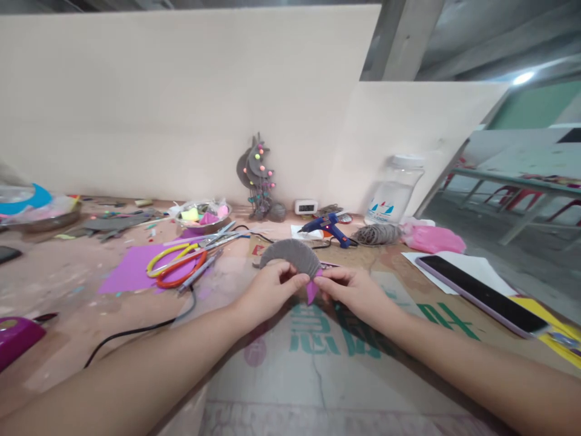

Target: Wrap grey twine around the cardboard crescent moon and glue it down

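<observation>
A grey crescent-shaped piece (293, 253) is held up over the cardboard sheet (281, 369), with a small purple piece (311, 292) at its lower right tip. My left hand (275, 290) is closed on the crescent, its thumb beside the purple piece. Thumb and fingers of my right hand (351, 290) pinch the purple piece at its right edge. Behind the crescent lies a blue glue gun (329, 227). Scissors with yellow and orange handles (181, 263) rest on a purple sheet (129, 266) to the left.
A metal bowl (206, 227), a decorated grey ornament (259, 175), a small clock (305, 207) and a clear jar (394, 191) stand along the back. A phone (481, 293) and pink bag (433, 236) lie right. A black cord (136, 330) crosses the left side.
</observation>
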Available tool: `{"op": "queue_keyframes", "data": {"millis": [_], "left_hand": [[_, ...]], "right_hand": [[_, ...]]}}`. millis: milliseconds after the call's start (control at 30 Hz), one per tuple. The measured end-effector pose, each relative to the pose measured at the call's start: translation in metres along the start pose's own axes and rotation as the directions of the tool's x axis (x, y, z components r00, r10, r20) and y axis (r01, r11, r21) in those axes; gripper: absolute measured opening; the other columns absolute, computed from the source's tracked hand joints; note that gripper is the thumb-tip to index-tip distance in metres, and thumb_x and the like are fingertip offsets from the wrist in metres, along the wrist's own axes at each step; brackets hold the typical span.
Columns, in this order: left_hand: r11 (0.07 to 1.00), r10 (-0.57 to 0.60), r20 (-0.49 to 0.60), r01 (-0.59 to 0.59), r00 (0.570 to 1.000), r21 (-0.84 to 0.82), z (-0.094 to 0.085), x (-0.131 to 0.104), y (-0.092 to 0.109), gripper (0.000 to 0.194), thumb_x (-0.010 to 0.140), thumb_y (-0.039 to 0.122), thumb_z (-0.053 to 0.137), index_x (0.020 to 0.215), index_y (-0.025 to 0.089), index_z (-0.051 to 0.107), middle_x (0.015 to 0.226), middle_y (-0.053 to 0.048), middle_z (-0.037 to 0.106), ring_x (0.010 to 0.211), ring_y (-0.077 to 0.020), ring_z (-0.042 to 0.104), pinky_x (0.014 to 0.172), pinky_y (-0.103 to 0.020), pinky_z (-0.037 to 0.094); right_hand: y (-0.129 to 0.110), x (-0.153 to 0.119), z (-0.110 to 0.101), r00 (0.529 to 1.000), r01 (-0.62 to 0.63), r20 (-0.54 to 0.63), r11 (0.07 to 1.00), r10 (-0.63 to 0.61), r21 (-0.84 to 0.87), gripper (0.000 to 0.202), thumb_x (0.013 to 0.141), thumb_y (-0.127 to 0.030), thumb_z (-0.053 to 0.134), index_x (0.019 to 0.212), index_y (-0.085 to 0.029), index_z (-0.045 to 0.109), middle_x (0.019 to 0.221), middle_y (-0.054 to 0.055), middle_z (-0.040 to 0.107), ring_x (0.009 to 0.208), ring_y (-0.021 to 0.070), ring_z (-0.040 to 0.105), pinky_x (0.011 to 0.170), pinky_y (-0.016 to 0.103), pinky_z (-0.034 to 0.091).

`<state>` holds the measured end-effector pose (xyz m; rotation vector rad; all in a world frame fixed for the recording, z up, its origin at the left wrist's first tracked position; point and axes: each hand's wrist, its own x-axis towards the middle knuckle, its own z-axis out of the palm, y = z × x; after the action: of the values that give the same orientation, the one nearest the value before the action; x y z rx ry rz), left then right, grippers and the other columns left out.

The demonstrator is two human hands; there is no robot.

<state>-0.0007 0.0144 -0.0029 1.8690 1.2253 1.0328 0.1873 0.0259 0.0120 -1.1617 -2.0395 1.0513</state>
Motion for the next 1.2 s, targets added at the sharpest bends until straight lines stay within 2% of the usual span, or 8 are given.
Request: {"op": "queue_keyframes", "data": {"millis": [200, 300, 400, 600, 700, 800, 1067, 1200], "left_hand": [[0.991, 0.018, -0.015, -0.020, 1.000, -0.132, 0.002, 0.001, -0.001, 0.025, 0.081, 0.037, 0.051, 0.067, 0.017, 0.056, 0.067, 0.000, 0.054, 0.065, -0.0135, 0.050, 0.062, -0.025, 0.039], [0.951, -0.019, 0.044, 0.031, 0.999, -0.306, 0.005, 0.002, -0.007, 0.021, 0.081, 0.034, 0.049, 0.074, 0.017, 0.059, 0.066, 0.000, 0.056, 0.062, -0.0125, 0.050, 0.060, -0.024, 0.041], [0.923, -0.053, 0.070, 0.075, 0.996, -0.377, 0.006, 0.002, -0.008, 0.019, 0.080, 0.031, 0.050, 0.082, 0.016, 0.061, 0.069, -0.001, 0.059, 0.062, -0.0120, 0.052, 0.063, -0.024, 0.043], [0.934, -0.029, 0.024, 0.036, 0.999, -0.355, 0.002, 0.001, -0.002, 0.015, 0.076, 0.028, 0.057, 0.079, 0.015, 0.064, 0.076, -0.001, 0.064, 0.071, -0.0127, 0.055, 0.068, -0.024, 0.043], [0.903, -0.065, 0.038, 0.075, 0.997, -0.423, 0.004, 0.001, -0.005, 0.015, 0.077, 0.029, 0.057, 0.077, 0.015, 0.062, 0.071, -0.001, 0.061, 0.066, -0.0119, 0.055, 0.066, -0.024, 0.043], [0.880, -0.084, 0.057, 0.101, 0.995, -0.465, 0.007, 0.003, -0.009, 0.016, 0.080, 0.028, 0.052, 0.085, 0.015, 0.059, 0.066, 0.000, 0.059, 0.063, -0.0112, 0.055, 0.064, -0.024, 0.043], [0.905, -0.138, 0.020, 0.134, 0.990, -0.405, 0.005, 0.003, -0.007, 0.024, 0.083, 0.030, 0.043, 0.099, 0.017, 0.056, 0.049, 0.006, 0.044, 0.044, -0.0100, 0.042, 0.045, -0.021, 0.033], [0.919, -0.111, 0.031, 0.114, 0.993, -0.378, 0.006, 0.003, -0.007, 0.020, 0.079, 0.022, 0.047, 0.096, 0.017, 0.054, 0.050, 0.007, 0.042, 0.045, -0.0094, 0.041, 0.045, -0.021, 0.032]], "right_hand": [[-0.002, 0.000, 0.000, 0.996, 0.004, -0.091, 0.999, -0.007, -0.033, 0.035, 0.080, -0.043, 0.053, 0.056, -0.018, 0.057, 0.052, -0.001, 0.049, 0.046, 0.0090, 0.038, 0.043, 0.023, 0.028], [-0.005, 0.000, 0.000, 0.990, -0.027, -0.138, 0.999, 0.023, -0.032, 0.037, 0.079, -0.046, 0.054, 0.056, -0.018, 0.058, 0.050, -0.001, 0.046, 0.045, 0.0088, 0.036, 0.043, 0.024, 0.028], [-0.009, -0.001, -0.001, 0.986, -0.065, -0.156, 0.998, 0.060, -0.027, 0.037, 0.079, -0.047, 0.054, 0.058, -0.017, 0.058, 0.051, -0.001, 0.047, 0.045, 0.0082, 0.035, 0.044, 0.023, 0.027], [-0.013, -0.003, -0.002, 0.975, -0.125, -0.186, 0.992, 0.122, -0.002, 0.036, 0.078, -0.048, 0.053, 0.062, -0.017, 0.059, 0.055, -0.001, 0.049, 0.048, 0.0086, 0.038, 0.046, 0.022, 0.028], [-0.011, -0.002, -0.002, 0.978, -0.115, -0.178, 0.993, 0.110, -0.014, 0.036, 0.078, -0.048, 0.052, 0.061, -0.017, 0.058, 0.056, -0.001, 0.049, 0.050, 0.0090, 0.038, 0.048, 0.022, 0.029], [-0.008, -0.001, -0.002, 0.979, -0.099, -0.183, 0.995, 0.092, -0.032, 0.036, 0.078, -0.047, 0.052, 0.060, -0.016, 0.057, 0.055, -0.001, 0.048, 0.051, 0.0094, 0.039, 0.049, 0.022, 0.031], [-0.009, -0.001, -0.002, 0.982, -0.070, -0.175, 0.997, 0.066, -0.020, 0.034, 0.079, -0.044, 0.052, 0.059, -0.017, 0.058, 0.055, -0.001, 0.048, 0.050, 0.0094, 0.040, 0.049, 0.023, 0.031], [-0.004, 0.000, -0.002, 0.988, -0.053, -0.145, 0.999, 0.054, 0.009, 0.032, 0.078, -0.043, 0.052, 0.060, -0.018, 0.060, 0.056, -0.001, 0.052, 0.050, 0.0097, 0.042, 0.050, 0.024, 0.032]]}}
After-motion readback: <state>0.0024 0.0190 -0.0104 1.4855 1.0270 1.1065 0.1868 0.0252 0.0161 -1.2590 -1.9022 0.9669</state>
